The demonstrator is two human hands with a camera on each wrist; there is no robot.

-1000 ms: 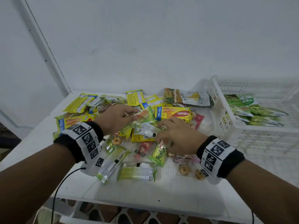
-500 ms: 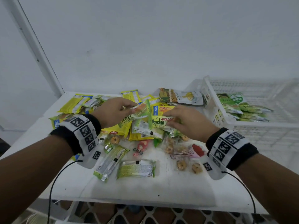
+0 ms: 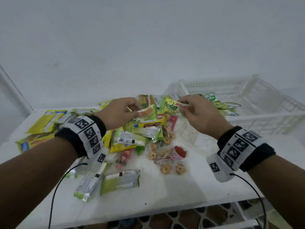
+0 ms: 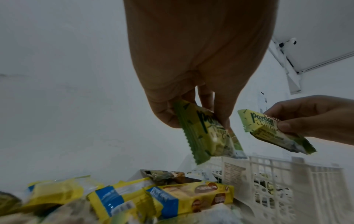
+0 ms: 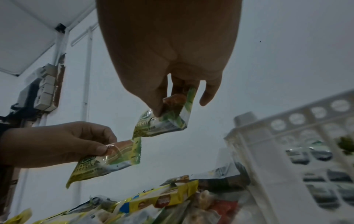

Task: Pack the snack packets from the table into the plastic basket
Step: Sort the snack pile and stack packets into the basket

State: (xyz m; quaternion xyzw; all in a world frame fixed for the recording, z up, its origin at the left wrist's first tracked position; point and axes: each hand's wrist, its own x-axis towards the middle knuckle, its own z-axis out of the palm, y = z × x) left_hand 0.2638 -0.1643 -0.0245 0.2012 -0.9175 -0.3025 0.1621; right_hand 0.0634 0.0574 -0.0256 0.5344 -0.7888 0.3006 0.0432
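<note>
My left hand (image 3: 123, 113) pinches a green Pandan cake packet (image 3: 147, 114) above the pile; the left wrist view shows that packet (image 4: 206, 134) hanging from my fingertips. My right hand (image 3: 196, 113) pinches a second Pandan cake packet (image 3: 173, 106), lifted near the basket's left end; in the right wrist view this packet (image 5: 164, 122) dangles from thumb and fingers. The white plastic basket (image 3: 267, 113) stands at the right and holds several green packets (image 3: 224, 104). A heap of yellow and green snack packets (image 3: 132, 138) covers the table's middle.
The white table (image 3: 165, 195) carries silver-green packets (image 3: 118, 180) near its front edge, clear cookie packs (image 3: 171, 167) beside them, and yellow packets (image 3: 47, 119) at the far left. A white wall rises close behind. A lattice shelf shows below the front edge.
Both hands have risen from the pile, each with a Pandan packet. The right hand has carried its packet up and to the right, toward the basket.
</note>
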